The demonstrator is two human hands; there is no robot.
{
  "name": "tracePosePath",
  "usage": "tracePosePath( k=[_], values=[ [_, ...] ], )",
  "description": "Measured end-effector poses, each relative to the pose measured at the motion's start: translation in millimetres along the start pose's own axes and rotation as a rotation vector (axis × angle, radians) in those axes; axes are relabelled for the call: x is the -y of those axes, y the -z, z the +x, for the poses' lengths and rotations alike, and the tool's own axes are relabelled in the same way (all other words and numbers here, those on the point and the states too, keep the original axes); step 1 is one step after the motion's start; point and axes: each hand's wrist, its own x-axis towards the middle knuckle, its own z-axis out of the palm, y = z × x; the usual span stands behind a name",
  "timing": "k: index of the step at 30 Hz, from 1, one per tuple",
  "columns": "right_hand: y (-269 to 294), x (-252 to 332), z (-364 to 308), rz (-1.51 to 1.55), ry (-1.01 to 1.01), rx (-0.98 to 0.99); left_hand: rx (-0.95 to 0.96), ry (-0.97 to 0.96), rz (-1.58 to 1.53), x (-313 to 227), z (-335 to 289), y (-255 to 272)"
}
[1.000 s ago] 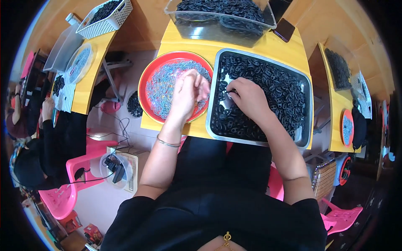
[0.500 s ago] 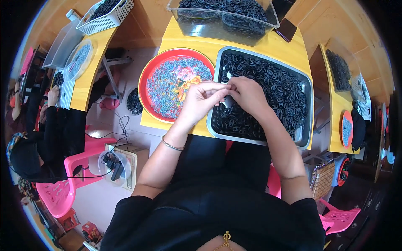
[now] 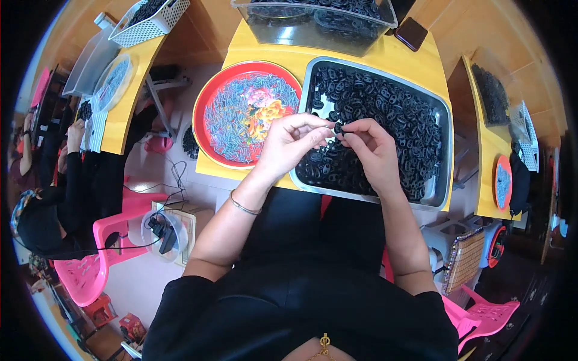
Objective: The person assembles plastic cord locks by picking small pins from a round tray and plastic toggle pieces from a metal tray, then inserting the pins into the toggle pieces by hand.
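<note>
Over the left edge of a metal tray [image 3: 446, 174] of small black oval pieces with holes [image 3: 385, 102], my two hands meet fingertip to fingertip. Between thumb and index finger of my right hand [image 3: 372, 150] is one small black piece [image 3: 338, 128]. My left hand [image 3: 295, 143] is pinched closed against that piece's left side; whatever its fingertips grip is too small to name. Just left of the tray, a round red tray [image 3: 201, 123] with a flower print carries many thin, short bluish-silver pieces [image 3: 226, 129].
A clear plastic bin [image 3: 289, 33] of black pieces stands at the table's far side, with a dark phone-like object [image 3: 412, 33] beside it. Another person's hand [image 3: 75, 135] is at the left table [image 3: 129, 102]. A pink chair [image 3: 81, 280] and a cable-filled tub [image 3: 162, 234] stand lower left.
My hands have drawn slightly apart, the right one shifting right, so the black piece between them now shows. The view has shifted a little.
</note>
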Motion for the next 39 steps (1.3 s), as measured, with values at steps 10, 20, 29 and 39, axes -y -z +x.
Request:
tracePosePath(
  k=[10,20,29,39],
  values=[
    [1.6,-3.5,-8.2,0.054,-0.014,0.002,0.088,0.010,-0.047,1.6,2.2,-1.2],
    [1.1,-2.4,-12.7,0.041,-0.030,-0.003,0.040,0.022,0.048,0.1,-0.5,-7.5],
    [-1.6,-1.0,-13.4,0.069,0.006,-0.002,0.021,-0.125,0.294,8.2,0.9,-1.1],
    [-0.7,-2.8,-13.3,0.072,0.025,-0.004,0.031,-0.105,0.290,7.6,-1.4,-0.7]
  ],
)
